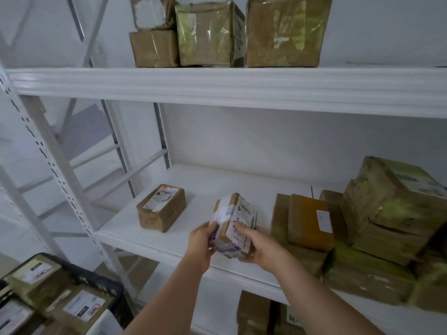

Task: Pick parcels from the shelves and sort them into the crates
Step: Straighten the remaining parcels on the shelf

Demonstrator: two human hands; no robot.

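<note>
I hold a small taped cardboard parcel (234,224) with a white label between both hands, tilted, just above the front edge of the middle shelf (150,240). My left hand (200,245) grips its left side and my right hand (261,247) grips its right side and underside. A black crate (96,279) with several labelled parcels in it sits at the lower left.
One small brown parcel (161,207) lies on the middle shelf to the left. A pile of taped boxes (362,233) fills its right side. Three boxes (217,32) stand on the top shelf. More boxes (256,313) sit on the shelf below. White uprights (48,165) stand at left.
</note>
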